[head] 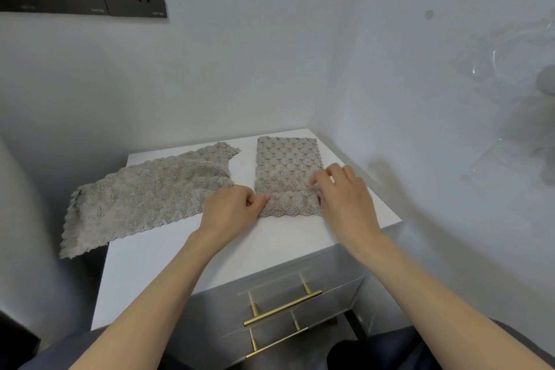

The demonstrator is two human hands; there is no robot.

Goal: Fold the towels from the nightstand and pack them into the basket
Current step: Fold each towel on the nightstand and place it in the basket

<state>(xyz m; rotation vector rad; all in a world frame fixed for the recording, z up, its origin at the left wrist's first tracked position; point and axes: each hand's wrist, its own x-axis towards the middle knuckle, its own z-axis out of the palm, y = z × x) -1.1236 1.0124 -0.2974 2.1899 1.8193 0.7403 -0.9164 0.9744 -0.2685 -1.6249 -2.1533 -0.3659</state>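
Nightstand (168, 264): loose towel (144, 198) beside folded towel (288, 162).

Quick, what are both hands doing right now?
Left hand: pinches near left corner of folded towel.
Right hand: fingers curled on its right edge; grip cannot be told.

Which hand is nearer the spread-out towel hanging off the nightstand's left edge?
Left. The left hand is at the right edge of the spread-out towel, pinching the near corner of the folded towel; the right hand holds that towel's opposite side, farther away.
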